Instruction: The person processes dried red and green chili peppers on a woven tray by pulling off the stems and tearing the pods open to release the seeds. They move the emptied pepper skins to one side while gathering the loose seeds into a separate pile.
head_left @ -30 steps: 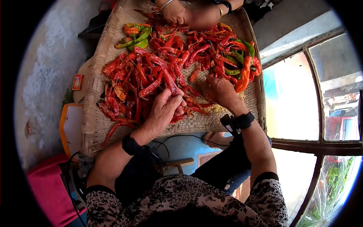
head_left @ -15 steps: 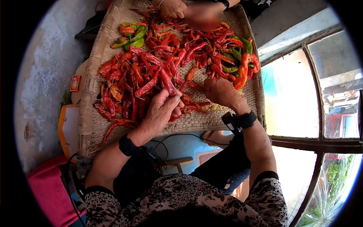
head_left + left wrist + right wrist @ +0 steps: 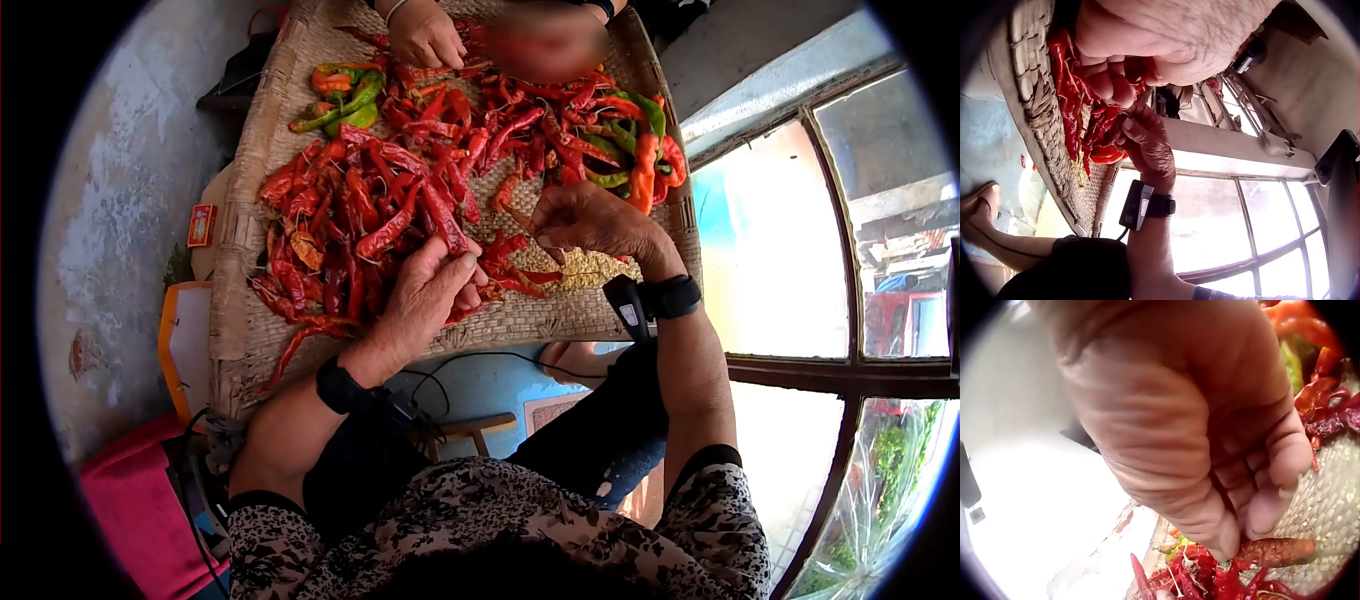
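Note:
My left hand [image 3: 430, 295] pinches the lower end of a long, wrinkled red chili pepper [image 3: 441, 213] between thumb and fingers, at the near side of a big heap of red chilies [image 3: 345, 205]. To its right, my right hand [image 3: 600, 228] hovers over the woven tray, fingers loosely bent and thumb apart from the fingertips. Nothing shows between them. In the right wrist view a short orange-red chili [image 3: 1279, 551] lies just past the thumb tip. Pale yellow seeds [image 3: 595, 275] are spread below that hand.
The woven tray [image 3: 233, 320] has raised edges. Green and orange peppers lie at its far left [image 3: 355, 100] and right [image 3: 645, 165]. Across the tray another person's hand [image 3: 425, 35] is among the chilies. A window [image 3: 780, 260] stands close on the right, a wall [image 3: 100, 200] on the left.
My right hand has shifted slightly right, and its thumb and fingers have parted. My left hand stays on its chili. The other person's hand has moved left.

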A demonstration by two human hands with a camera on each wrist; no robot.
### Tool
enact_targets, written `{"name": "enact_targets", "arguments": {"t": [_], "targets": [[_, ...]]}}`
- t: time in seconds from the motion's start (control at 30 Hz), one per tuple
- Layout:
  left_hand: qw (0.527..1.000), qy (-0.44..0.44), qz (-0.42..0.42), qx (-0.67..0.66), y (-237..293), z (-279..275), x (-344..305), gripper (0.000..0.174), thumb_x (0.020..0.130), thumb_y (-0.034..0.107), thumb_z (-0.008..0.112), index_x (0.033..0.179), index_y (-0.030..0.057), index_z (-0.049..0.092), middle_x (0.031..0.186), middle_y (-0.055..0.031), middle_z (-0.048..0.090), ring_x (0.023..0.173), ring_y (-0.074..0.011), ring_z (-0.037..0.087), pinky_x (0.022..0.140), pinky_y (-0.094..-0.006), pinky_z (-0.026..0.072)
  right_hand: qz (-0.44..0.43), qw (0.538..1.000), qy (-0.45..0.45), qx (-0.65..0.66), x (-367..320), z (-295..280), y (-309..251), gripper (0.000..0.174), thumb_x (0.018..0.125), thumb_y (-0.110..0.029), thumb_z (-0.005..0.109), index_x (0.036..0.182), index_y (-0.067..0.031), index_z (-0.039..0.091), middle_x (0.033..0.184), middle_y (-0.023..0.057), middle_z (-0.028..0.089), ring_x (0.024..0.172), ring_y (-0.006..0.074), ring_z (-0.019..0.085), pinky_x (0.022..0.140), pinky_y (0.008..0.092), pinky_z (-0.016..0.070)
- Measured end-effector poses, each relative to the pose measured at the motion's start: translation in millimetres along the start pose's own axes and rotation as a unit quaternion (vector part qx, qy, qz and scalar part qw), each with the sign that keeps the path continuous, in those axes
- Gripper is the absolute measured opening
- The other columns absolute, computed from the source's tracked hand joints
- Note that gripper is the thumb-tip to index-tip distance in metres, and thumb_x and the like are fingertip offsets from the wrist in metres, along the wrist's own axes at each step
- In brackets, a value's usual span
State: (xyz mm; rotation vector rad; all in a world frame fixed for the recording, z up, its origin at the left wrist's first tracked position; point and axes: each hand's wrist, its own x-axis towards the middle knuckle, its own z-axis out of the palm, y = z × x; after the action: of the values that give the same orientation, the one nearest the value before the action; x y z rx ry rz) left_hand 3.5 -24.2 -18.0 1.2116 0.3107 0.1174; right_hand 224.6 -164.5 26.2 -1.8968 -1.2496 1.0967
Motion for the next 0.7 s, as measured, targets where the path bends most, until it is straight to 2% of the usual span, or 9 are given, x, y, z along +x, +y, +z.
{"name": "enact_targets", "arguments": {"t": [0.17, 0.23, 0.37, 0.43, 0.5, 0.53, 0.63, 0.67, 0.7], "targets": [[1.000, 0.002, -0.009, -0.002, 5, 3, -2, 0.028, 0.099, 0.020, 0.049, 0.120, 0.0034, 0.047, 0.090, -0.0037, 0.058, 0.074, -0.0069, 0.055, 0.069, -0.0224, 0.0483, -0.013, 0.980, -0.033, 0.197, -4, -2, -21, 0.034, 0.081, -0.017, 0.074, 0.108, -0.0029, 0.060, 0.080, 0.0021, 0.067, 0.063, 0.0066, 0.062, 0.053, 0.0180, 0.0457], [1.000, -0.001, -0.007, -0.006, 6, 3, -2, 0.030, 0.099, 0.019, 0.048, 0.123, 0.0029, 0.046, 0.091, -0.0039, 0.058, 0.074, -0.0071, 0.055, 0.069, -0.0226, 0.0485, -0.035, 0.957, 0.050, 0.285, 1, 8, -21, 0.031, 0.082, -0.016, 0.073, 0.108, -0.0035, 0.060, 0.077, 0.0016, 0.066, 0.063, 0.0063, 0.062, 0.053, 0.0180, 0.0466], [1.000, -0.016, -0.006, 0.000, 1, 1, 0, 0.031, 0.099, 0.018, 0.048, 0.125, 0.0021, 0.045, 0.091, -0.0042, 0.058, 0.075, -0.0076, 0.056, 0.069, -0.0228, 0.0489, 0.003, 0.969, 0.154, 0.196, 11, -1, -13, 0.013, 0.088, -0.011, 0.065, 0.096, -0.0020, 0.060, 0.074, 0.0023, 0.065, 0.062, 0.0074, 0.060, 0.055, 0.0195, 0.0484], [1.000, -0.018, -0.003, -0.003, -1, 0, -1, 0.031, 0.099, 0.018, 0.048, 0.125, 0.0022, 0.046, 0.091, -0.0042, 0.058, 0.075, -0.0077, 0.056, 0.069, -0.0228, 0.0490, -0.033, 0.914, 0.212, 0.344, 15, -9, -7, 0.012, 0.091, -0.010, 0.060, 0.099, -0.0003, 0.058, 0.075, 0.0046, 0.064, 0.064, 0.0099, 0.061, 0.058, 0.0218, 0.0507], [1.000, -0.015, -0.010, 0.004, 0, 0, -1, 0.030, 0.099, 0.018, 0.047, 0.124, 0.0022, 0.047, 0.091, -0.0042, 0.058, 0.075, -0.0077, 0.056, 0.069, -0.0230, 0.0491, -0.126, 0.769, 0.354, 0.517, 19, -14, -11, 0.020, 0.092, -0.011, 0.058, 0.108, 0.0024, 0.056, 0.080, 0.0056, 0.064, 0.066, 0.0121, 0.062, 0.060, 0.0248, 0.0525], [1.000, -0.015, -0.009, 0.003, 0, 1, -1, 0.030, 0.099, 0.018, 0.047, 0.124, 0.0022, 0.047, 0.091, -0.0042, 0.058, 0.075, -0.0077, 0.056, 0.069, -0.0230, 0.0491, -0.127, 0.770, 0.353, 0.516, 20, -14, -7, 0.020, 0.092, -0.011, 0.058, 0.108, 0.0024, 0.056, 0.080, 0.0056, 0.064, 0.066, 0.0121, 0.062, 0.060, 0.0248, 0.0525], [1.000, -0.018, -0.010, 0.001, 0, 2, -1, 0.029, 0.099, 0.018, 0.047, 0.124, 0.0022, 0.047, 0.090, -0.0042, 0.058, 0.074, -0.0077, 0.055, 0.069, -0.0231, 0.0491, -0.094, 0.809, 0.393, 0.426, 17, -8, 1, 0.032, 0.092, -0.014, 0.059, 0.122, -0.0038, 0.053, 0.091, 0.0086, 0.064, 0.076, 0.0139, 0.063, 0.068, 0.0286, 0.0533], [1.000, -0.016, -0.012, 0.002, 0, 2, -1, 0.029, 0.099, 0.018, 0.047, 0.123, 0.0022, 0.047, 0.090, -0.0042, 0.058, 0.074, -0.0077, 0.055, 0.069, -0.0230, 0.0491, -0.078, 0.934, 0.327, 0.120, 17, 1, -7, 0.037, 0.091, -0.013, 0.059, 0.127, -0.0068, 0.050, 0.090, 0.0089, 0.063, 0.077, 0.0180, 0.063, 0.068, 0.0319, 0.0530], [1.000, -0.014, -0.014, 0.002, 0, 3, -1, 0.029, 0.099, 0.017, 0.047, 0.123, 0.0021, 0.047, 0.090, -0.0043, 0.058, 0.074, -0.0077, 0.055, 0.069, -0.0230, 0.0491, -0.054, 0.953, 0.223, -0.199, 18, 10, -13, 0.044, 0.089, -0.012, 0.060, 0.131, -0.0098, 0.048, 0.090, 0.0092, 0.062, 0.079, 0.0221, 0.063, 0.068, 0.0352, 0.0527]]}}
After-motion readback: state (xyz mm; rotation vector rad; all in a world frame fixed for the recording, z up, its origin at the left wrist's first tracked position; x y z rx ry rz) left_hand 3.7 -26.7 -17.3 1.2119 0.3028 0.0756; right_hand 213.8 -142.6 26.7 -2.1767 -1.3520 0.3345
